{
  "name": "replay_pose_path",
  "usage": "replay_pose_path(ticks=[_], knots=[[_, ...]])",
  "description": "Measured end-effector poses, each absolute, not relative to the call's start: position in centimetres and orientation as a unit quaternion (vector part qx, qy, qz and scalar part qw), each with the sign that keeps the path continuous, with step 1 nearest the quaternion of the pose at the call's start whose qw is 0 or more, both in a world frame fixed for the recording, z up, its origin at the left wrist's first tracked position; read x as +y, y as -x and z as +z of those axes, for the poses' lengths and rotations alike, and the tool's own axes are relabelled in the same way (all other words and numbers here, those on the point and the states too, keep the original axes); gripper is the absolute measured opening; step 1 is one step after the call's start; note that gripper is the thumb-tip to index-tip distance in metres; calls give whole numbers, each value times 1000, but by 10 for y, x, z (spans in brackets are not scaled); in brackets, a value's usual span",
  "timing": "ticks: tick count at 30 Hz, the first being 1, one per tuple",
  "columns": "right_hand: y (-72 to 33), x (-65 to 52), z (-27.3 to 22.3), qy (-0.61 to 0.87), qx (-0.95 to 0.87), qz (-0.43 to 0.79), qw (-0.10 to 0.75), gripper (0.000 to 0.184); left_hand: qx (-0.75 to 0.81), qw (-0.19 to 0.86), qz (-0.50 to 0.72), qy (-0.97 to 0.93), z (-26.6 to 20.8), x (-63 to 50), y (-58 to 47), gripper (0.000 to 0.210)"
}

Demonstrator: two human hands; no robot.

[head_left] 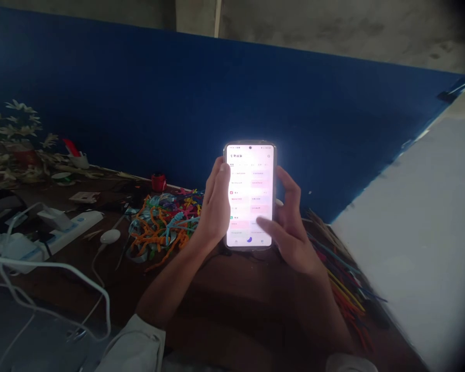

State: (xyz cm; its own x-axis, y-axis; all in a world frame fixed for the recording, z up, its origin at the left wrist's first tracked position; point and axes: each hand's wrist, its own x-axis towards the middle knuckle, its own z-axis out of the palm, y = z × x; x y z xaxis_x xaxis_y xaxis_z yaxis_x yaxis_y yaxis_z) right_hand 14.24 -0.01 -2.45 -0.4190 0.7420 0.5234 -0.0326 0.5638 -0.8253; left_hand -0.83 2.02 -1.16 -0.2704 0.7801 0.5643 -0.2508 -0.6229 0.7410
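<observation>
Smooth phone screen (pixel 250 199), fuzzy craft stems (pixel 174 227), plastic power strip (pixel 81 224)

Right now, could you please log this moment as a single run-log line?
Left hand: holding phone at left side | Right hand: thumb over lit screen | Nearby: tangled colourful strands, white power strip

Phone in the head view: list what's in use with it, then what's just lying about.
In use:
phone, screen lit
left hand, holding the phone's left side
right hand, thumb over the screen

Lying about:
tangled heap of coloured strands
straight coloured stems
power strip
white cable
white flowers
</observation>
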Motion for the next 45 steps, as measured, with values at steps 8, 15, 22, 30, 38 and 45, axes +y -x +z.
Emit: replay_pose_path(ticks=[8,15,22,30,38,45], knots=[[-134,-3,-27,215,-737,389,510,80,294,322,740,-512,-13,22,13,43],[-133,-3,-27,219,-735,380,517,77,249,350,747,-507,-17,27,13,41],[-138,-3,-28,232,-762,360,486,85,220,366,766,-480,-16,28,10,35],[-134,-5,-29,247,-732,362,522,67,165,414,740,-504,-11,23,9,38],[-138,-5,-26,231,-749,368,500,78,180,395,746,-504,-13,21,9,35],[-133,-5,-25,241,-736,370,514,72,209,381,753,-494,-15,22,7,35]])
